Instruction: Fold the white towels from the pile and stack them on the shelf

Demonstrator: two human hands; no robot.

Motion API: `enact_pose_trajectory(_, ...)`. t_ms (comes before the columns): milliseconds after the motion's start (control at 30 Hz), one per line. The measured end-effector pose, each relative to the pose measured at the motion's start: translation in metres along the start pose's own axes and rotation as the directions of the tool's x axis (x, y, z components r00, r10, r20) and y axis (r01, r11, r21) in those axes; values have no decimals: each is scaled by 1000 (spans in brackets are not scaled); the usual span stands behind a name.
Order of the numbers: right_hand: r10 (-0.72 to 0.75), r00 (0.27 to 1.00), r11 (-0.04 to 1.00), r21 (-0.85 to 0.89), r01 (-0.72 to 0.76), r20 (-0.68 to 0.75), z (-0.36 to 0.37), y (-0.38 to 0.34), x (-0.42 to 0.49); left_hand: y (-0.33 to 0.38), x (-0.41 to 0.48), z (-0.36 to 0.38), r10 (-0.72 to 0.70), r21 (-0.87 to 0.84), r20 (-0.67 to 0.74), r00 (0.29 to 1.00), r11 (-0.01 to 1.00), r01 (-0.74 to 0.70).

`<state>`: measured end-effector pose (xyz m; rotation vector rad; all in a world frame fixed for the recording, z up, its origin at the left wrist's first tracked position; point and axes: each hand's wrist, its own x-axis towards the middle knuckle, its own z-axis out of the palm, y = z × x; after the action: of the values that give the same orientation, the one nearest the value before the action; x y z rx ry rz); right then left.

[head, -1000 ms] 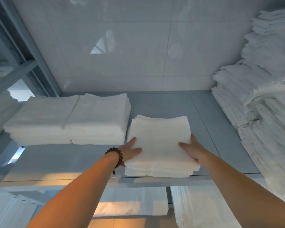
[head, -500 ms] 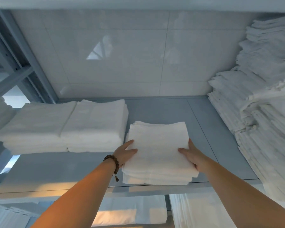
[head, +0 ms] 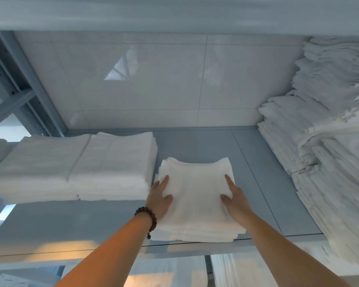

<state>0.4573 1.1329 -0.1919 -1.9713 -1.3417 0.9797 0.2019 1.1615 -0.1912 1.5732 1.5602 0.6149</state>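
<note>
A small stack of folded white towels (head: 197,195) lies on the grey shelf (head: 263,183), near its front edge. My left hand (head: 159,200) rests flat on the stack's left side, fingers spread, a bead bracelet on the wrist. My right hand (head: 235,201) lies flat on the right side of the stack, fingers pointing to the back. Neither hand grips the cloth. Two taller stacks of folded towels (head: 75,168) stand side by side to the left on the same shelf.
A high, uneven pile of white linen (head: 327,146) fills the shelf's right end. A tiled wall (head: 153,83) closes the back, a metal upright (head: 23,83) stands at the left, another shelf runs overhead. More white cloth (head: 236,270) lies on the shelf below.
The small stack has slid a little farther back on the shelf. Both hands have moved from its edges onto its top, and the view has tilted upward.
</note>
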Motion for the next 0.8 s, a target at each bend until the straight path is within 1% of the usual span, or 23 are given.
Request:
enact_pose_trajectory(133, -89, 993, 996, -37, 87, -72, -9, -10, -4, 17, -6, -4, 96, 62, -63, 993, 994, -92)
enact_pose_trajectory(267, -169, 977, 986, -32, 166, -133, -25, -27, -8, 40, -13, -18, 198, 44, -122, 973, 980, -194)
enact_pose_trajectory(367, -254, 952, 967, -13, 256, -169, -33, -48, -8, 54, -17, -35, 245, 64, -195, 950, 970, -237)
enact_pose_trajectory(433, -313, 934, 949, -14, 315, -174, -34, -66, -5, 59, -21, -49, 251, 80, -246, 936, 968, -238)
enact_pose_trajectory(567, -408, 903, 913, -41, 406, -138, -20, -105, -1, 55, -30, -83, 214, 71, -335, 918, 977, -201)
enact_pose_trajectory(667, -470, 875, 883, -64, 466, -113, 3, -135, 2, 41, -38, -112, 184, 55, -391, 902, 983, -177)
enact_pose_trajectory(800, -515, 853, 857, -28, 514, -82, 50, -178, 0, 14, -44, -165, 162, 55, -447, 880, 987, -153)
